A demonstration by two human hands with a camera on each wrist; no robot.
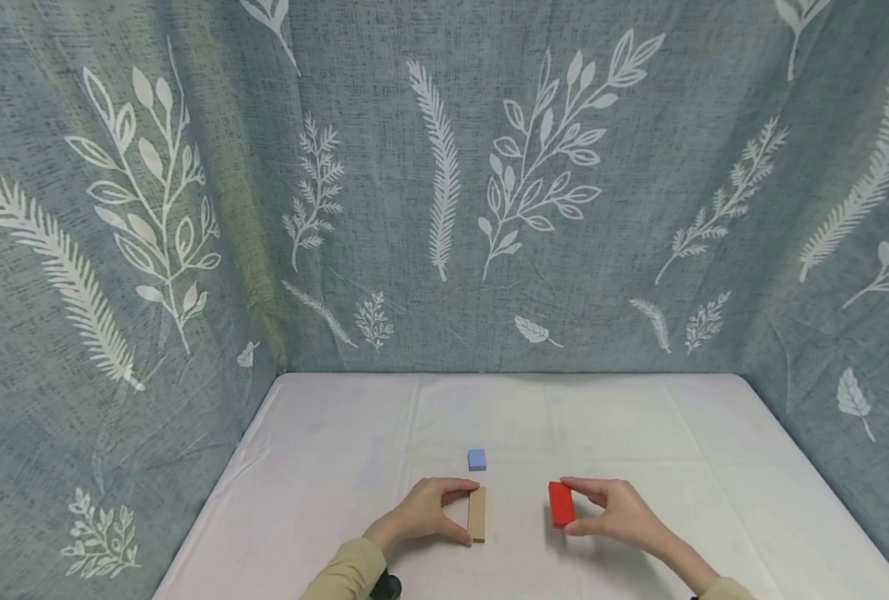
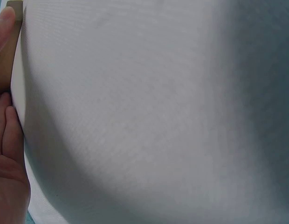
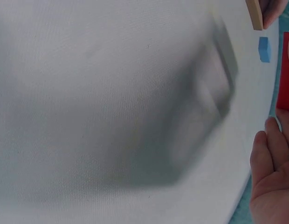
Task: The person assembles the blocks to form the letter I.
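My left hand (image 1: 438, 510) pinches a tan wooden block (image 1: 477, 515) lengthwise, thumb at its near end and a fingertip at its far end. In the left wrist view the same wooden block (image 2: 9, 56) shows at the left edge, between thumb and fingers. Off to the right, my right hand (image 1: 618, 515) holds a red block (image 1: 561, 505) by its two ends, and a shadow lies on the cloth beneath it. The right wrist view shows the red block (image 3: 285, 74) partly cut off by the frame. Just beyond the wooden block sits a small blue block (image 1: 477, 460), touched by neither hand.
A white cloth covers the table (image 1: 601, 425). Green-grey curtains (image 1: 384, 208) with white leaf patterns stand behind it and on both sides. A small black object (image 1: 387, 586) shows beside the left sleeve at the bottom edge.
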